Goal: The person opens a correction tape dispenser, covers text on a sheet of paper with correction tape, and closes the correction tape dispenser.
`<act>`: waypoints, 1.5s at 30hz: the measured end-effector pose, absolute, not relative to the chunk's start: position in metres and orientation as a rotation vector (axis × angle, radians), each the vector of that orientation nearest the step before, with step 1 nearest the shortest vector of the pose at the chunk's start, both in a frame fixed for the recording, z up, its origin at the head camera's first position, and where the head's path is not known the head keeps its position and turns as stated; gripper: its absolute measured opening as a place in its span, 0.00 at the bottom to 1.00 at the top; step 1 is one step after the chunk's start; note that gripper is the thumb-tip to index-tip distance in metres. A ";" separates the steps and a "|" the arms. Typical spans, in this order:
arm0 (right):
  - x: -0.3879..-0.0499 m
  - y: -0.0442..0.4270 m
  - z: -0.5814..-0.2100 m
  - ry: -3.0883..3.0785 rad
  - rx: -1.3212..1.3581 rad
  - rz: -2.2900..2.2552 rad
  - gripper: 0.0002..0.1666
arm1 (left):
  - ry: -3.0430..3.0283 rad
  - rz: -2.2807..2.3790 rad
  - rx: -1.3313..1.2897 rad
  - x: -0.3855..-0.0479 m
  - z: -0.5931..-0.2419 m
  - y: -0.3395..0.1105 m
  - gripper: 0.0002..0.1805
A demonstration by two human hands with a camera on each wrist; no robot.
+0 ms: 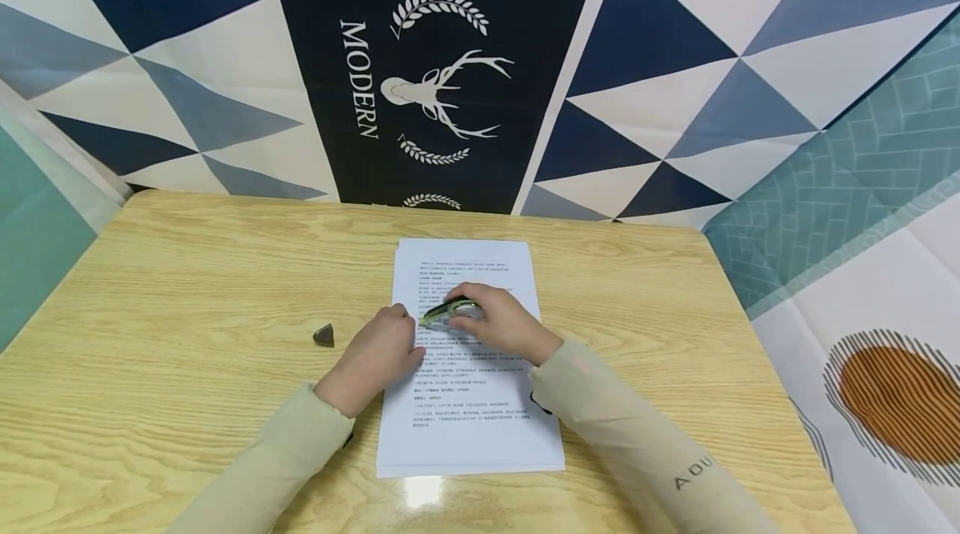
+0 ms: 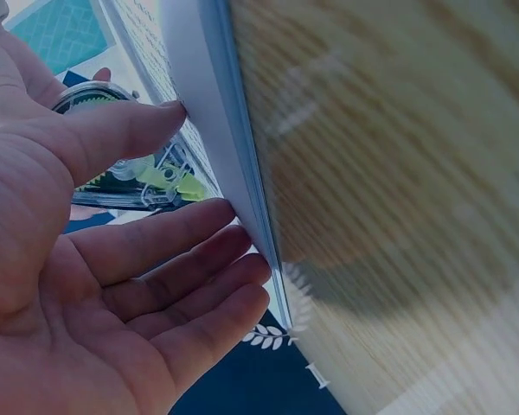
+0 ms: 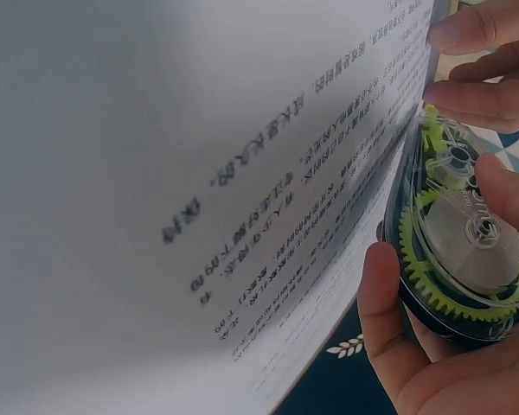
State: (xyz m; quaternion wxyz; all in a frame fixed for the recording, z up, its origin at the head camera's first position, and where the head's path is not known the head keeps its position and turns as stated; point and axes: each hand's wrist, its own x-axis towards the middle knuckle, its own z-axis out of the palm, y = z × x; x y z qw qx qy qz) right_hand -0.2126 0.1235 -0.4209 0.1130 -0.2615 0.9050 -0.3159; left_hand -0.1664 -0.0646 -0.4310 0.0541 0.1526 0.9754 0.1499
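Note:
A stack of white paper (image 1: pixel 480 452) printed with lines of text lies on the table. My right hand (image 1: pixel 504 324) grips a correction tape (image 1: pixel 442 313) over the upper half of the top sheet. In the right wrist view, the correction tape (image 3: pixel 467 238) has a clear case with bright green gears, and its tip meets the page or hovers just over it; which one I cannot tell. My left hand (image 1: pixel 377 357) rests along the stack's left edge, thumb on the sheet. Its fingertips (image 2: pixel 255 268) touch the paper edge, loosely extended.
A small dark cap-like piece (image 1: pixel 323 336) lies on the wooden table (image 1: pixel 195 351), left of the left hand. Behind the table's far edge rises a patterned backdrop (image 1: pixel 450 84) with a deer-head print.

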 end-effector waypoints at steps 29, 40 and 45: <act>-0.224 0.105 -0.399 2.666 -0.926 -0.522 0.15 | 2.946 0.495 0.439 -0.167 -0.432 -0.067 0.13; -0.224 0.100 -0.392 2.675 -0.989 -0.353 0.13 | 2.929 0.484 0.421 -0.167 -0.430 -0.066 0.13; -0.225 0.099 -0.390 2.664 -0.965 -0.323 0.13 | 2.923 0.484 0.410 -0.168 -0.429 -0.066 0.13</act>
